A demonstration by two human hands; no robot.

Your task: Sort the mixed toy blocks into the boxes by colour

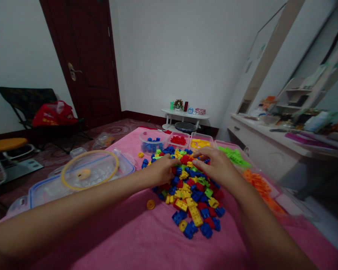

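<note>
One tub (161, 136) of blue blocks (152, 146)

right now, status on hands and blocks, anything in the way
Left hand at blocks, grip unclear. Right hand over their far right, grip unclear. Blocks heaped, colours mixed. Round lid off left, apart from both hands.

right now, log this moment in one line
left hand: at brick pile; right hand: at brick pile; orange pieces: right of pile

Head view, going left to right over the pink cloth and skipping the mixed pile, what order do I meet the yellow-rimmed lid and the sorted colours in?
Yellow-rimmed lid, sorted blue pieces, red pieces, yellow pieces, green pieces, orange pieces.
</note>
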